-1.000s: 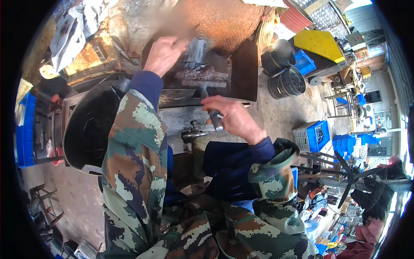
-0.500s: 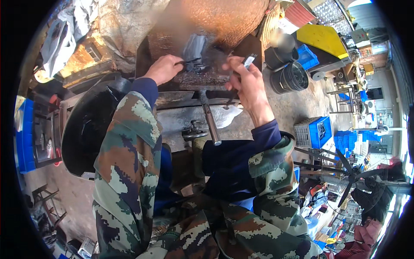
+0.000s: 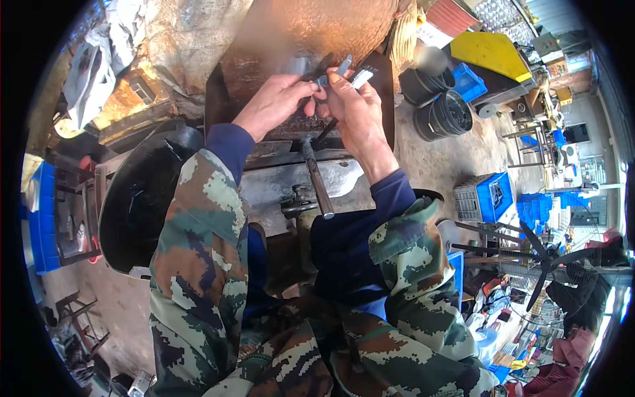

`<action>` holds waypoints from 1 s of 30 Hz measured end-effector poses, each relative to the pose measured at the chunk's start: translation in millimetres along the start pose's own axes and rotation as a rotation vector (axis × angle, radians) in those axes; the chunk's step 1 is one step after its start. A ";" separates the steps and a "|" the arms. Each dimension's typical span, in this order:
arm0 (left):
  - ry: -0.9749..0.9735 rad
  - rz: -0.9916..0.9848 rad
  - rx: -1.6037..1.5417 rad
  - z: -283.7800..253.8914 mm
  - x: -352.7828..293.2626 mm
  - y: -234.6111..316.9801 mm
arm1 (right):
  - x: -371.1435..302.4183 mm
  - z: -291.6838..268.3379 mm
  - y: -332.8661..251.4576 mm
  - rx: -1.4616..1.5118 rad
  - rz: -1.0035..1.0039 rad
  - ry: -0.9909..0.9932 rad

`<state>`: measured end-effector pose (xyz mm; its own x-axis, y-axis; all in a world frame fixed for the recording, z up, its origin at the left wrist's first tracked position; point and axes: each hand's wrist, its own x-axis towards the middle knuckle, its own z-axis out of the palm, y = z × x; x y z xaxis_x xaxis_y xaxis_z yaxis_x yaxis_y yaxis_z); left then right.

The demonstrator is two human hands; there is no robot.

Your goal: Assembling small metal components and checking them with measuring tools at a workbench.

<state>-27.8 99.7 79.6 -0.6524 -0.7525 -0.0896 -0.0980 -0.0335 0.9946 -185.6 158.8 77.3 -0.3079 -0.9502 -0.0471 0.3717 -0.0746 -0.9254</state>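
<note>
Above the dark metal work stand (image 3: pixel 223 99), my two hands meet at the fingertips. My right hand (image 3: pixel 360 122) is closed round a small brush (image 3: pixel 362 79) with a white body and dark bristles. A flat grey metal piece (image 3: pixel 344 65) juts up by its thumb, and a thin dark rod (image 3: pixel 324 132) slants down below its fingers. Pinched fingers of my left hand (image 3: pixel 278 102) touch a small grey part (image 3: pixel 323 81) beside the right thumb; whether these grey pieces are one thing I cannot tell. Below projects a round metal bar (image 3: pixel 317 178).
A large black basin (image 3: pixel 139 205) stands to the left. Black buckets (image 3: pixel 443 116), a blue bin (image 3: pixel 468 83) and a grey-and-blue crate (image 3: pixel 483 198) are at the right. A fan (image 3: pixel 546 263) stands farther back right. A brown sheet (image 3: pixel 317 30) rises behind the stand.
My left hand has moved right and up from the dark piece on the stand to meet my right hand. My right hand has shifted slightly left, still with the brush; grey metal now shows between them.
</note>
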 end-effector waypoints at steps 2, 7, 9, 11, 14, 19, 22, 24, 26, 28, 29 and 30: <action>0.001 -0.033 -0.038 -1.4 0.9 -0.7 | -1.8 -0.7 -1.8 -0.031 -0.016 0.017; 0.157 -0.111 0.019 -29.8 5.6 -14.7 | -3.2 1.9 0.7 -0.067 -0.057 0.029; 0.327 -0.063 0.110 -46.2 13.8 -51.3 | -9.9 1.3 3.0 -0.117 -0.045 0.007; 0.297 -0.084 0.194 -62.6 20.9 -76.3 | -15.6 -0.4 1.6 -0.118 -0.036 0.000; 0.190 -0.090 0.454 -65.5 25.9 -87.5 | -17.5 -7.3 -0.6 -0.121 -0.023 -0.030; 0.080 0.110 0.610 -57.1 36.2 -93.8 | -13.8 -16.9 -6.4 -0.125 0.002 -0.043; 0.051 0.156 0.638 -59.1 35.1 -91.4 | -13.7 -15.0 -14.5 -0.014 0.069 0.075; 0.043 0.162 0.627 -62.8 29.7 -91.1 | -14.0 -19.7 -17.9 0.029 0.099 0.033; 0.027 0.179 0.638 -65.5 25.3 -89.2 | -15.5 -24.1 -20.8 0.111 0.140 0.016; 0.066 0.198 0.770 -55.5 19.6 -72.5 | -16.1 -25.7 -24.6 0.179 0.191 0.090; 0.105 0.223 0.899 -50.2 19.4 -65.0 | -14.8 -30.5 -24.8 0.216 0.216 0.124; 0.108 0.219 0.906 -51.7 17.7 -64.6 | -15.8 -27.5 -23.9 0.223 0.219 0.119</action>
<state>5.9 54.5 16.4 -0.6568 -0.7401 0.1448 -0.5588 0.6066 0.5655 -213.7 183.9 89.8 -0.2953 -0.9099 -0.2912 0.6184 0.0503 -0.7842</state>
